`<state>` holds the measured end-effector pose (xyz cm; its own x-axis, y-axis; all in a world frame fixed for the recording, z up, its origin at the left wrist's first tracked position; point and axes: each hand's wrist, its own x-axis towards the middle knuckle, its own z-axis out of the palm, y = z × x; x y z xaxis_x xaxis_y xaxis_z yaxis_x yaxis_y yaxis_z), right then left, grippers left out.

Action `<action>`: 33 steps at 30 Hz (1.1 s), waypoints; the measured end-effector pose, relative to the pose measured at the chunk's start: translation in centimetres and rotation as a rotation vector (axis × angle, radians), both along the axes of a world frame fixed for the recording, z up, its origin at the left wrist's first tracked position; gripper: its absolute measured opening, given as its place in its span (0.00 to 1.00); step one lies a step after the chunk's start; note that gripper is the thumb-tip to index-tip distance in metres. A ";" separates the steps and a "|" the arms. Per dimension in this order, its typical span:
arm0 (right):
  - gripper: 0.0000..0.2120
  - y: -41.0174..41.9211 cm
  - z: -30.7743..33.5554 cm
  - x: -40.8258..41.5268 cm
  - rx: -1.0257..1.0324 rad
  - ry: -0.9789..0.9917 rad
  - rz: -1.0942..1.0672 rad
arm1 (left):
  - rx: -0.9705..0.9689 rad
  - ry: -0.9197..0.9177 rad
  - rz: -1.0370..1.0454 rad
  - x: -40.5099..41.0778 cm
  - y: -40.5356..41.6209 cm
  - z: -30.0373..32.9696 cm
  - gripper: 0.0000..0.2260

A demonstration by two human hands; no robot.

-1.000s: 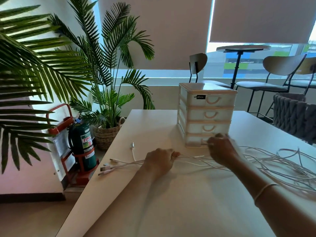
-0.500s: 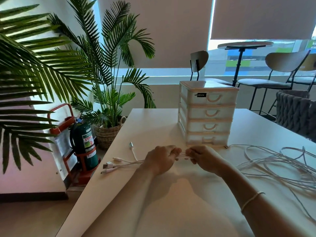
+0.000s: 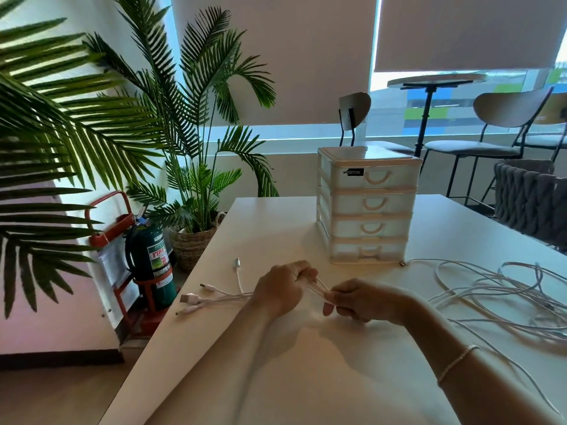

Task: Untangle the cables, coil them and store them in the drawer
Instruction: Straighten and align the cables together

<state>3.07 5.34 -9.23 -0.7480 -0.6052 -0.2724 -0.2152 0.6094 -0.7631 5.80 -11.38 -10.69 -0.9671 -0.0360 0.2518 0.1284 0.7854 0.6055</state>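
Both hands meet just in front of me over the tabletop (image 3: 306, 378): my left hand (image 3: 280, 291) is curled round a bundle of thin white cables (image 3: 319, 289), and my right hand (image 3: 357, 299) pinches the same strands just beside it, fingers bent round them. From what I see, the short stretch between the two fists is taut and tilts slightly, higher at the left. The bundle's long axis runs left to right across the tabletop. Out past my left fist the connector ends (image 3: 199, 297) fan loose, several plugs lying apart on the pale surface near its left edge. Past my right hand the long slack (image 3: 506, 289) sprawls in wide, overlapping loops toward the right edge, well apart from my grip, so the right hand is the nearer one to draw it in. The cords look smooth, limp and slippery, likely to snag where loops cross. Behind the hands stands the drawer unit (image 3: 368, 207), a translucent white plastic stack of four drawers with arched handles, all closed; I judge the coiling hardly begun and no drawer ready yet.
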 end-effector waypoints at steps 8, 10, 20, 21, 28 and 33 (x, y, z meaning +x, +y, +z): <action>0.17 0.3 -0.5 -1.1 -0.214 0.183 -0.283 | 0.097 -0.026 -0.153 -0.5 -0.1 -0.6 0.14; 0.17 0.1 -0.7 -1.3 -0.301 0.185 -0.353 | 0.084 -0.023 -0.175 -0.5 0.2 -0.6 0.13; 0.17 -0.6 0.1 -0.1 -0.194 0.226 -0.201 | -0.087 0.135 0.049 -0.2 -0.3 -0.1 0.13; 0.18 -0.6 0.1 -0.1 -0.198 0.273 -0.218 | -0.078 0.127 0.034 -0.2 -0.3 0.0 0.13; 0.15 -0.2 -0.6 -0.7 -0.309 0.304 -0.306 | -0.105 0.101 -0.040 0.0 0.0 -0.1 0.13; 0.17 -0.8 -0.5 -0.3 -0.239 0.356 -0.247 | -0.043 0.059 0.000 -0.5 -1.2 -0.1 0.16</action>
